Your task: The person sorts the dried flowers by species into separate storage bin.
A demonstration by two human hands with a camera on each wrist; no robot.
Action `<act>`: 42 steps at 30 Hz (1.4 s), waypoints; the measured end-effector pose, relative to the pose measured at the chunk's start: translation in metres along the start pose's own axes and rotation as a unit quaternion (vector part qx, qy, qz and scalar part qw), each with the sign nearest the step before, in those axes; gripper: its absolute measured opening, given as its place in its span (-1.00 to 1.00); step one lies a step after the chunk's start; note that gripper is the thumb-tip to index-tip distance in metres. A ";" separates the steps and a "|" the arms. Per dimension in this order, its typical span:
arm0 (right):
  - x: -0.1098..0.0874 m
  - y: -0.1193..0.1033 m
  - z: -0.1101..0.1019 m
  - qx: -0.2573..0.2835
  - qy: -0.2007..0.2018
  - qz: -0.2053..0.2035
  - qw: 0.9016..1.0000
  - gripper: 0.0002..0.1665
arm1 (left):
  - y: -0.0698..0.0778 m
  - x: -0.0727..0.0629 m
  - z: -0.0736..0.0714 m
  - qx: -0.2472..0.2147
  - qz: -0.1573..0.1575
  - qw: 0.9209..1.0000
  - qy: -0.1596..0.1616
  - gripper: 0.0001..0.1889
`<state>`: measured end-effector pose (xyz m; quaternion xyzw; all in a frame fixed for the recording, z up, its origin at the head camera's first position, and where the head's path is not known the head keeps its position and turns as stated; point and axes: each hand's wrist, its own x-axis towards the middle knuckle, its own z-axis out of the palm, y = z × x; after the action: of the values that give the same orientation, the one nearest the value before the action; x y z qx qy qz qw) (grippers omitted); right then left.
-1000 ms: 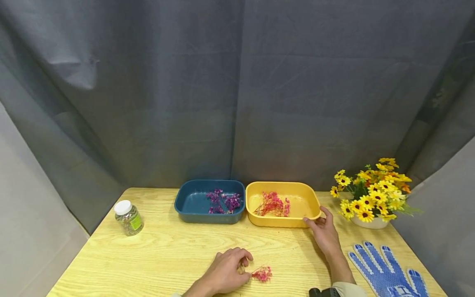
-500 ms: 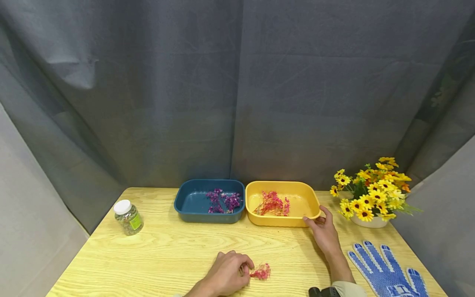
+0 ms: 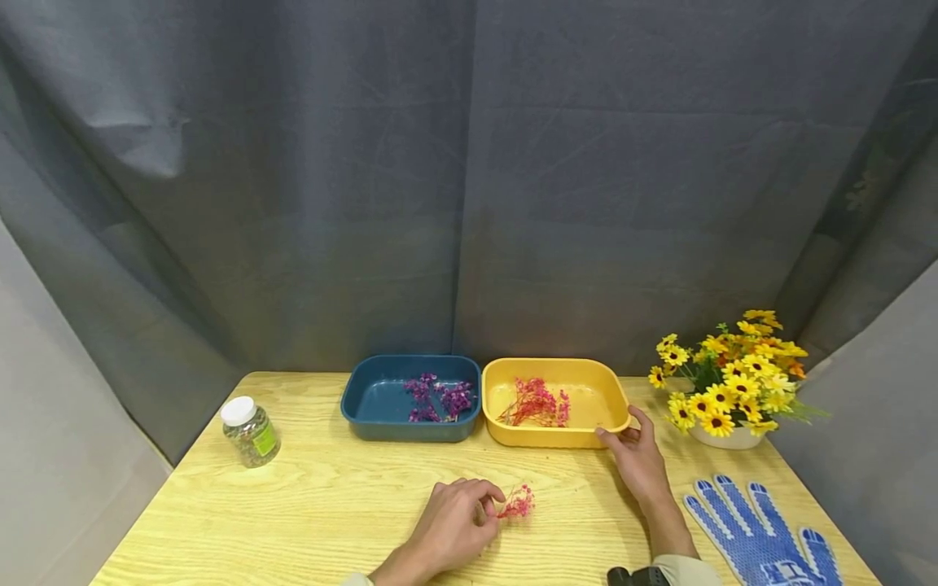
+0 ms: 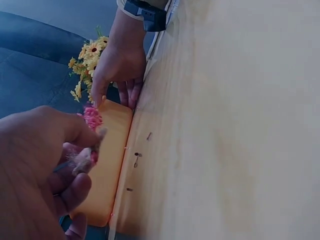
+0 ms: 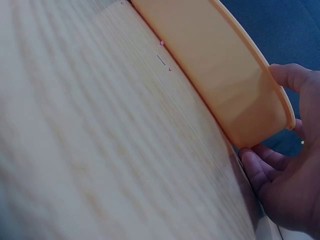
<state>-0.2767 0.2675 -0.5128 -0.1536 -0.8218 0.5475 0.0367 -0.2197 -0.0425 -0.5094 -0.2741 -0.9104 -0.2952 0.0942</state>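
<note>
In the head view my left hand [image 3: 456, 522] pinches a sprig of pink dried flowers [image 3: 519, 502] between thumb and forefinger, a little above the table. The left wrist view shows the same pink sprig [image 4: 92, 117] at the fingertips. My right hand [image 3: 641, 464] grips the near right corner of a yellow tray [image 3: 550, 438], its thumb on the rim and other fingers around the end wall. Inside that tray lie pink dried flowers [image 3: 538, 403]. Touching or nearly touching its left side stands a dark blue tray [image 3: 412, 431] holding purple dried flowers [image 3: 456, 397].
A jar with a white lid [image 3: 251, 435] stands at the left of the table. On the right are a pot of yellow flowers [image 3: 733, 391] and a blue and white glove [image 3: 762, 529]. Small flower bits lie on the wood before the yellow tray. A grey curtain hangs behind.
The pink sprig, lying on the table at first, is now lifted in my left hand, which has moved slightly forward. My right hand stays on the yellow tray.
</note>
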 end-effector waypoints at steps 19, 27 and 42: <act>0.000 0.001 -0.001 -0.001 0.002 -0.001 1.000 0.10 | 0.008 0.052 -0.004 0.031 0.024 0.997 0.069 -0.77; 0.000 0.003 -0.001 0.004 -0.002 -0.004 1.000 0.14 | 0.003 0.074 -0.006 0.041 0.013 0.996 0.076 -0.77; 0.002 0.003 -0.001 0.009 0.005 -0.004 1.000 0.09 | -0.003 0.129 -0.009 0.078 -0.003 0.992 0.101 -0.76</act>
<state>-0.2772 0.2704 -0.5152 -0.1528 -0.8175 0.5536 0.0443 -0.3288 0.0070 -0.4607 -0.2324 -0.9174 -0.2492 0.2058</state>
